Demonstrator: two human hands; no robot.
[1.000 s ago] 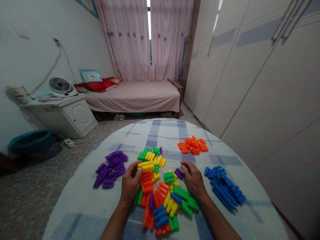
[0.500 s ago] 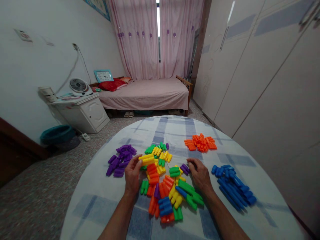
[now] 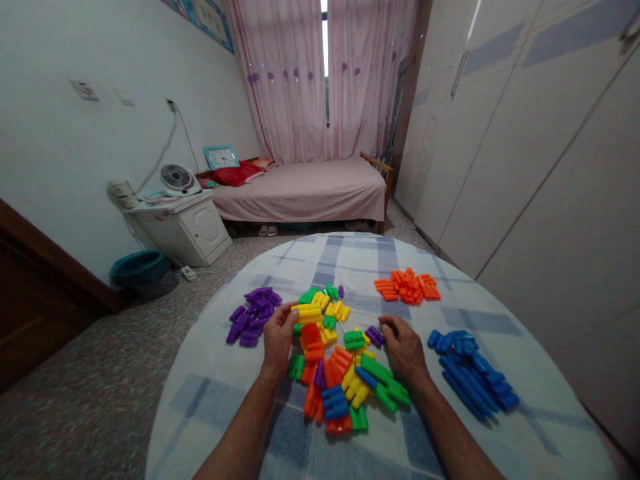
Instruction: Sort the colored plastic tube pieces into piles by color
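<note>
My left hand is closed on a yellow plastic building block, pinched between thumb and fingers at the upper left of a mixed-colour pile. Loosely bent, my right hand rests at the pile's right side with nothing visible in it. Beside its fingertips lies a purple block; I cannot tell whether they touch. Between the hands the pile holds orange blocks, green blocks, yellow blocks and a blue block.
Sorted heaps lie around the pile: purple blocks to the left, orange blocks at the far right, blue blocks to the right. The round table has a checked cloth. Beyond stand a bed and a white cabinet.
The whole view has shifted slightly to the right in the frame. My left hand keeps the yellow block, now lower over the pile. The right hand stays beside the purple block.
</note>
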